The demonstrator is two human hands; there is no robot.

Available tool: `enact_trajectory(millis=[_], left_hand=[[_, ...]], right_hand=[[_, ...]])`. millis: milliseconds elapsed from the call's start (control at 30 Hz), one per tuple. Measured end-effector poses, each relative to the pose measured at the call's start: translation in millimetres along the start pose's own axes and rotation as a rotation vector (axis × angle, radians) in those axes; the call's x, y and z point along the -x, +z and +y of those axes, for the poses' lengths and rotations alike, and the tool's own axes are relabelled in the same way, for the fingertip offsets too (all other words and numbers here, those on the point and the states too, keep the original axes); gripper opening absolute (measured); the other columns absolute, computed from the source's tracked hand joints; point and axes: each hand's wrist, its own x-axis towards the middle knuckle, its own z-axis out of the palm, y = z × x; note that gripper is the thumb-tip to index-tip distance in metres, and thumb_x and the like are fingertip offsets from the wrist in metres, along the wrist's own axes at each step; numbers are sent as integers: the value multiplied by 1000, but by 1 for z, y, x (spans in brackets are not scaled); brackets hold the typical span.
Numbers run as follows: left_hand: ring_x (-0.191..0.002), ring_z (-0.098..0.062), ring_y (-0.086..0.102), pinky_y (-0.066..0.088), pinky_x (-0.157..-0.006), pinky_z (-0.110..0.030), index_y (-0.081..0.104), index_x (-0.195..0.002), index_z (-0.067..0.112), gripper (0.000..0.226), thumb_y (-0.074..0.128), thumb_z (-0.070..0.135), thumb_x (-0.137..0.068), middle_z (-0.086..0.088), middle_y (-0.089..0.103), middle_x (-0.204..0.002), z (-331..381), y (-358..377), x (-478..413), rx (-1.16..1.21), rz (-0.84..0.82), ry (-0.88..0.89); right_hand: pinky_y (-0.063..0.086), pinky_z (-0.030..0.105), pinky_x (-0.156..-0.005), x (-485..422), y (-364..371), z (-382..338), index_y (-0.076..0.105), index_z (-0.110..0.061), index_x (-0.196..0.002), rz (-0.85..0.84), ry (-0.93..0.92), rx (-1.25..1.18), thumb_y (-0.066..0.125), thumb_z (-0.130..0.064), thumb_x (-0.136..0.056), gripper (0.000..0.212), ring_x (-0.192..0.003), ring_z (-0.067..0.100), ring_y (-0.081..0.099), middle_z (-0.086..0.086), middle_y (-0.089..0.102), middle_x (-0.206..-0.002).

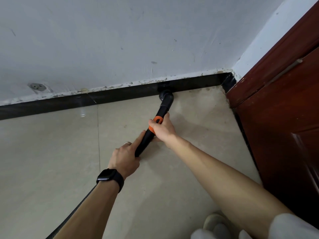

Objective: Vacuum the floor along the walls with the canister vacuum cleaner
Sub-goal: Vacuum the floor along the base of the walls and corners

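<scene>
Socket (38, 87) sits low in the wall (120, 40) at far left, just above the black skirting (51, 104) that runs along the floor (51, 152) to the corner. From bottom left I see the hose (74, 211) passing under my left forearm. My left hand (125, 156), with a watch (110, 178) at the wrist and a ring (127, 143), is wrapped round the lower end of the wand (146, 137), its index finger laid straight along the tube. My right hand (163, 128) grips the wand higher up, fingers curled round the orange collar (156, 122). The nozzle (166, 95) is down at the floor's edge, touching or just beside the skirting, not far from the corner. The door (284, 109) stands at right, and a pale shoe (214, 223) shows at the bottom.

Risks, as I judge them: pushing on rightward could knock the nozzle into the corner or the door frame. Pressing too hard at the wall could scrape the skirting and bring down more of the flaking paint above it. The hose, hidden under my arm, could snag or kink and jerk the wand off the edge. Tilting the wand could lift the nozzle and leave grit behind.

Count: one socket, one hose, one wand, one nozzle, two hands, one watch, one ring, one door. The canister is out of view.
</scene>
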Motion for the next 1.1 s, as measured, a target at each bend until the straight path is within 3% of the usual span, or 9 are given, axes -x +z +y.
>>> enact_trajectory(millis=[167, 267, 367, 433, 500, 567, 700, 900, 1100], left_hand=[[-74, -18, 52, 36, -65, -28, -6, -148, 59, 96, 58, 27, -85, 6, 50, -84, -23, -6, 19, 22, 5, -54], [-75, -17, 52, 35, -66, -27, -8, -146, 61, 97, 59, 28, -84, 6, 52, -87, -28, -8, 25, 24, 4, -24], [-90, -20, 61, 36, -69, -27, -13, -140, 65, 99, 61, 27, -85, 7, 53, -92, -21, -7, 30, 12, 10, 46], [-97, -20, 61, 37, -73, -27, -12, -139, 64, 97, 62, 27, -88, 7, 56, -102, -11, -5, 33, -7, -4, 112], [-98, -21, 61, 45, -80, -29, -12, -140, 65, 96, 61, 28, -90, 8, 57, -110, 2, -2, 37, -43, -49, 185], [-98, -24, 61, 49, -82, -34, -11, -141, 68, 94, 58, 28, -92, 9, 56, -114, 15, 2, 40, -77, -101, 231], [-99, -27, 62, 50, -80, -37, -8, -143, 66, 90, 56, 27, -94, 7, 56, -119, 37, 11, 40, -106, -133, 253], [-96, -28, 62, 51, -79, -36, -10, -145, 63, 91, 57, 27, -94, 6, 56, -117, 47, 16, 25, -89, -117, 200], [-90, -26, 63, 50, -75, -33, -15, -146, 59, 92, 56, 29, -95, 5, 56, -115, 56, 18, 9, -95, -70, 181]], right_hand=[[61, 40, -87, 16, 25, -3, 16, -25, -159, -50, -19, 89, 64, -43, -97, 80, -101, 26, 63, 7, 59, -132], [54, 24, -68, 34, 22, 0, 17, -23, -159, -34, -27, 80, 62, -39, -100, 76, -89, 19, 58, 4, 59, -126], [41, 11, -49, 54, 5, 16, 22, -21, -153, 41, -43, 28, 62, -37, -101, 68, -74, 8, 56, -1, 60, -109], [48, 14, -60, 66, -8, 37, 25, -22, -148, 120, -51, -35, 64, -38, -98, 66, -77, 6, 60, -5, 60, -99], [57, 29, -83, 75, -18, 63, 18, -28, -154, 183, -21, -139, 68, -47, -91, 82, -93, 14, 66, -3, 63, -109], [58, 46, -96, 79, -26, 86, 10, -40, -159, 210, 31, -255, 71, -56, -81, 100, -108, 23, 67, -1, 62, -122], [59, 51, -95, 78, -45, 99, 10, -44, -158, 204, 58, -316, 73, -67, -65, 115, -112, 23, 68, -2, 62, -128], [57, 53, -97, 52, -57, 89, 20, -44, -155, 175, 35, -293, 73, -68, -63, 109, -117, 22, 66, -6, 60, -131], [60, 51, -92, 32, -69, 75, 37, -44, -143, 142, -29, -258, 72, -60, -69, 83, -109, 22, 69, -10, 63, -118]])
